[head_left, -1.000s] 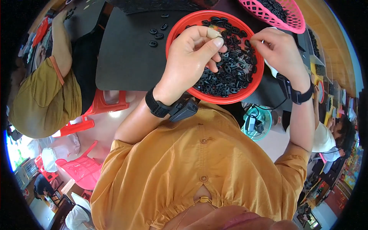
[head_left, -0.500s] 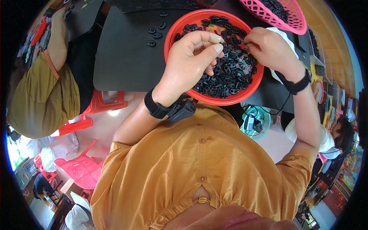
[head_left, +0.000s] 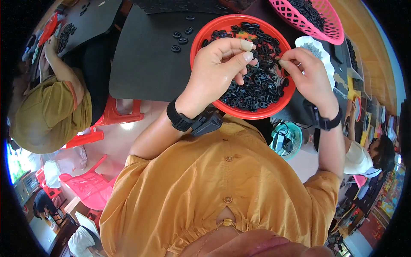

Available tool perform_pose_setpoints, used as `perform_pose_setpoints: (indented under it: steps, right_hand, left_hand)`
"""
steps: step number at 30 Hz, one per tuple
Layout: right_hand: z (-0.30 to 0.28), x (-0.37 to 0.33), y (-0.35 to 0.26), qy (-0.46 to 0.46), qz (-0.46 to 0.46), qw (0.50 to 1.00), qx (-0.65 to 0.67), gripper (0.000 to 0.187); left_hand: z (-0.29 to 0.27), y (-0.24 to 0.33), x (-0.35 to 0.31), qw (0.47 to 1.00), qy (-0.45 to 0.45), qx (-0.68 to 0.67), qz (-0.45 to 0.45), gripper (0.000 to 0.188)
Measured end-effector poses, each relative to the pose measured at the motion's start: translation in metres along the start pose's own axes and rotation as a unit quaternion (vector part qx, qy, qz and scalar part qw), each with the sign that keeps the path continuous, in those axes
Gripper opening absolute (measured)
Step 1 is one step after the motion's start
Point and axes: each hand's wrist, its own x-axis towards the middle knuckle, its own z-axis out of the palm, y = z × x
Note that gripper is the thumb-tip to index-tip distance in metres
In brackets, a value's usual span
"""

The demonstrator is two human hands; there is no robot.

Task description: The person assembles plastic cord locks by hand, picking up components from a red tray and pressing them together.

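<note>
My left hand (head_left: pixel 222 64), with a tan cover on one fingertip, is over a red basin (head_left: pixel 198 40). Its thumb and forefinger pinch a small black plastic piece (head_left: pixel 255 54), which looks like part of a cord lock. At the basin's right side, my right hand (head_left: pixel 309 70) has its thumb and forefinger closed on a tiny dark piece (head_left: pixel 280 63), mostly hidden by the fingertips. Loose black plastic parts (head_left: pixel 257 88) fill the basin, with thin silvery bits among them.
Several black two-hole oval pieces (head_left: pixel 183 40) lie on the dark table (head_left: pixel 145 64) left of the basin. A white scalloped dish (head_left: pixel 327 68) holds small silvery bits. Behind it is a pink basket (head_left: pixel 336 30) of black parts. Another person (head_left: pixel 51 107) sits at the left.
My right hand has moved slightly right and down, uncovering the white dish. My left hand keeps its pinch above the basin. The person at the left has drawn an arm back.
</note>
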Motion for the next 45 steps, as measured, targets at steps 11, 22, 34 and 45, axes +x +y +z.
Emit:
perform_pose_setpoints:
  steps: [11,22,34,45]
  right_hand:
    - [0.054,-0.012,-0.046,0.135,0.103,0.849,0.500,0.023]
    - [0.075,-0.015,-0.059,0.242,0.044,0.804,0.542,0.016]
    - [0.087,-0.017,-0.069,0.300,0.047,0.779,0.549,0.013]
    - [0.096,-0.019,-0.072,0.318,0.049,0.767,0.555,0.015]
  left_hand:
    - [0.006,0.008,-0.013,0.997,0.005,0.007,0.076,0.022]
    - [0.017,0.015,-0.024,0.998,0.017,0.001,0.066,0.022]
    - [0.028,0.008,-0.030,0.991,0.067,0.030,0.115,0.021]
    - [0.025,0.001,-0.029,0.969,0.075,0.132,0.193,0.018]
